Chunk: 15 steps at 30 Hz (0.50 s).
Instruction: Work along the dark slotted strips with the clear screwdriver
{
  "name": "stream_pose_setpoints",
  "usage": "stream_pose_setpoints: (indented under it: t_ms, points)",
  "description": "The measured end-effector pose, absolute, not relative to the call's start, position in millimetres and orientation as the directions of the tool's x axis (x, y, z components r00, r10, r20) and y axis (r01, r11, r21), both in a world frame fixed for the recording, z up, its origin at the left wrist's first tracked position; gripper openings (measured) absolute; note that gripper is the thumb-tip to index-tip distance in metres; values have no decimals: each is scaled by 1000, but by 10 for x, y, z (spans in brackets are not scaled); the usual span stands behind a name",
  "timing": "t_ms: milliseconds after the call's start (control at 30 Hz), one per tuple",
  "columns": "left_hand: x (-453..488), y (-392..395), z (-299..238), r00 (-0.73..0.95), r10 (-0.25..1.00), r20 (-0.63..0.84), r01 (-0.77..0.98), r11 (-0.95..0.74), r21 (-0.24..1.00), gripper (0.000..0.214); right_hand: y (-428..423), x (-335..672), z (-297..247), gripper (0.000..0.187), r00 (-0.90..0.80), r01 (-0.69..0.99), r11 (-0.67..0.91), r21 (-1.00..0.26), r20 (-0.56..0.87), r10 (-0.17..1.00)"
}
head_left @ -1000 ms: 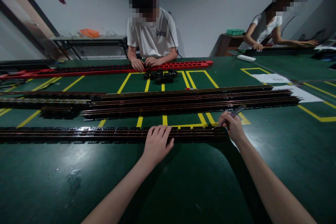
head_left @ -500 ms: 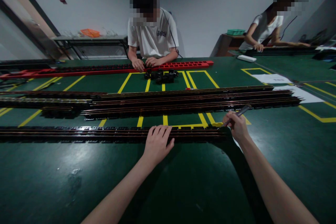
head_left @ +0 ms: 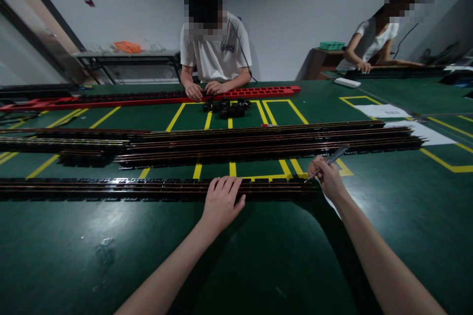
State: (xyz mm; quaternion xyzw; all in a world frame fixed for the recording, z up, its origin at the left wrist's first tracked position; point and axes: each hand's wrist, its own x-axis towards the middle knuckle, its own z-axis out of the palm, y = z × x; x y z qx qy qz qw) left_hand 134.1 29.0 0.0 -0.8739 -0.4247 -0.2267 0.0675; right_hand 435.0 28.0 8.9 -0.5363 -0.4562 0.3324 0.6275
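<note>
A long black strip with copper-coloured rods (head_left: 148, 188) along it lies across the table in front of me. My left hand (head_left: 223, 202) rests flat on top of the strip, its fingers stretched out and slightly apart. At the strip's right end, my right hand (head_left: 327, 174) grips a slim grey pen-like tool (head_left: 335, 155), whose exact kind I cannot make out. The tool slants down to the left, and its thin shiny tip is at or just above the strip's end. Whether the tip touches the strip I cannot tell.
Behind the strip lies a bundle of similar black strips (head_left: 266, 142). Across the green table (head_left: 258, 266), a person in a white shirt (head_left: 218, 54) handles a red slotted frame (head_left: 266, 91) near small black parts (head_left: 227, 107). Paper sheets (head_left: 432, 134) lie right, where another person (head_left: 369, 47) works.
My right hand has shifted slightly left with the tool, whose tip now shows more plainly at the strip's end. My left hand has stayed in place.
</note>
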Motion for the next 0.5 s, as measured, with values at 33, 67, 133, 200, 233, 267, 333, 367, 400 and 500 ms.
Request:
stream_pose_setpoints:
  t_ms: [33,67,133,200,233,267,333,367,400,500]
  points:
    - [1341,290,-1,536,711,454,773,-630,74,36,280,4334,93,33,351,87,189,-978,208,913]
    - [1342,290,-1,536,711,455,774,-630,72,36,279,4317,98,33,335,103,174,-979,199,921]
    - [1344,291,0,536,709,457,774,-629,68,36,275,4287,111,34,297,142,144,-979,181,937]
    - [1346,292,3,537,708,459,774,-630,67,36,272,4264,128,35,262,192,127,-973,175,949]
    - [1347,293,4,536,708,459,774,-630,68,36,270,4257,135,36,249,216,123,-969,177,952]
    - [1348,293,5,536,708,461,773,-630,69,36,270,4253,142,37,240,239,122,-963,180,954]
    - [1350,294,5,534,707,464,774,-630,70,36,270,4251,149,39,229,270,124,-955,189,955]
    - [1351,294,4,533,706,467,773,-630,70,35,271,4251,151,39,225,277,125,-953,191,955]
    - [1351,295,3,532,705,469,773,-630,70,35,272,4251,151,40,226,278,125,-952,192,955]
    - [1351,296,1,531,700,479,771,-633,70,35,275,4245,151,40,234,262,125,-957,188,954]
